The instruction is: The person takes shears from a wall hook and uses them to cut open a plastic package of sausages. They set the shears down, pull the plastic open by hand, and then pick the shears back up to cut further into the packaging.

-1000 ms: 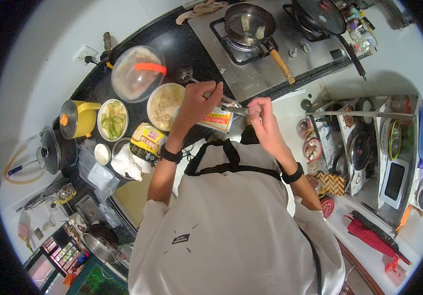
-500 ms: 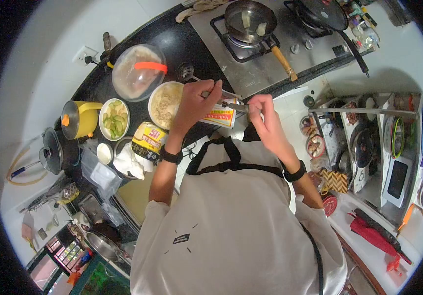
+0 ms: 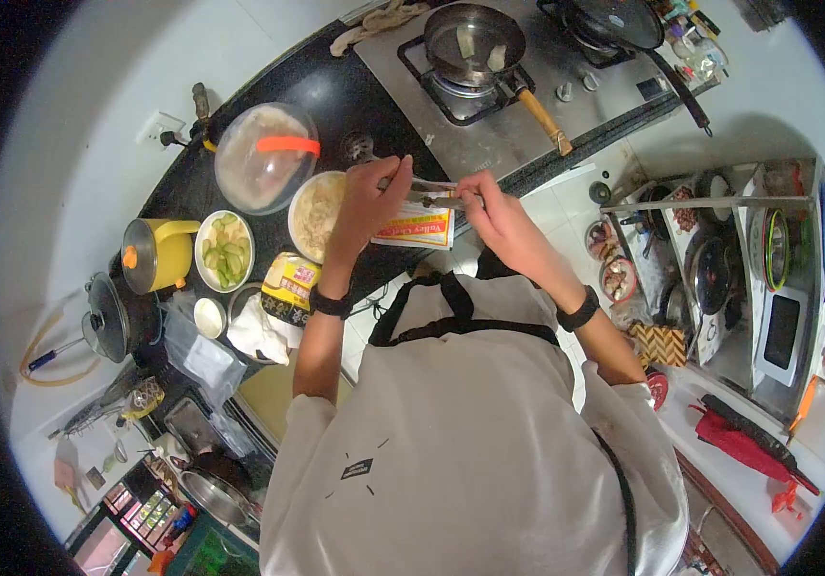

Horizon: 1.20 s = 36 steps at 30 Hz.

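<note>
My left hand (image 3: 374,197) is closed in a pinch, over the right side of a bowl of pale, batter-like food (image 3: 312,219). From the other side my right hand (image 3: 499,216) grips the end of a slim metal utensil (image 3: 443,203) that runs across toward my left fingers. Its exact kind I cannot tell. A printed packet (image 3: 417,230) in white, yellow and red lies on the counter below it. Behind my left hand rests a slotted skimmer (image 3: 358,146). Two pale pieces of food lie in the frying pan (image 3: 475,48) on the gas burner.
Left of the batter bowl are a bowl of green slices (image 3: 224,252), a clear domed bowl with an orange strip (image 3: 263,173), a yellow pot (image 3: 158,254) and a yellow-black package (image 3: 289,288). A lidded black pan (image 3: 623,19) occupies the second burner. Shelves (image 3: 719,250) stand at right.
My right hand has shifted slightly left, closer to my left hand, with the utensil held lower over the packet. The whole view has also turned a little.
</note>
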Available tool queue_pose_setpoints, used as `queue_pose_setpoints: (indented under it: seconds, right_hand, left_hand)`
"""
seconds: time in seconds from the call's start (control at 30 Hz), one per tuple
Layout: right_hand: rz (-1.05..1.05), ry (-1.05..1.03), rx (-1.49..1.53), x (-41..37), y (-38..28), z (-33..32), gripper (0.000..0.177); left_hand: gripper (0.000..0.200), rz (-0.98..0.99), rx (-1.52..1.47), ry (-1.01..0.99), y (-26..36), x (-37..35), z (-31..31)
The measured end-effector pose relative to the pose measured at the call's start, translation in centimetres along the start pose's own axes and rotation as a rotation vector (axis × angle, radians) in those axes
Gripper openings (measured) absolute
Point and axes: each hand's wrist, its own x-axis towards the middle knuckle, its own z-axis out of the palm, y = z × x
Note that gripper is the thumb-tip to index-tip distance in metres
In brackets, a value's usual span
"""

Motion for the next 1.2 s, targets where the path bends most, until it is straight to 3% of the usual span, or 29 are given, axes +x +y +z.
queue_pose_setpoints:
  seconds: [0.27,0.43,0.77,0.87,0.93,1.03,1.13,1.2]
  right_hand:
    - [-0.002,-0.123,-0.087,1.1,-1.0,0.5,0.018]
    - [-0.050,-0.077,-0.033,1.4,-1.1,0.6,0.016]
    - [-0.097,-0.042,-0.087,2.6,-0.8,1.2,0.016]
    - [-0.077,-0.010,-0.171,2.7,-1.0,1.6,0.015]
    - [-0.232,0.084,-0.348,2.7,-1.1,1.7,0.015]
    - [-0.238,0.114,-0.309,2.7,-0.5,2.0,0.016]
    - [-0.080,0.084,-0.054,2.8,-1.2,2.3,0.017]
    - [-0.065,0.093,-0.050,2.9,-1.0,2.7,0.017]
  left_hand:
    - [0.030,-0.098,-0.091,-0.011,-0.4,-1.0,-1.2]
    - [0.029,-0.236,-0.257,0.067,0.4,-1.3,-1.0]
    - [0.041,-0.267,-0.156,0.146,-1.1,-1.0,-0.2]
    - [0.047,-0.293,-0.305,0.160,-2.6,-1.4,0.3]
    - [0.049,-0.251,-0.387,0.212,-2.3,-1.4,0.6]
    - [0.050,-0.130,-0.191,0.235,-1.9,-1.4,0.5]
    - [0.051,-0.214,-0.157,0.142,-0.7,-0.7,-0.4]
    - [0.051,-0.215,-0.160,0.143,-0.5,-0.7,-0.4]
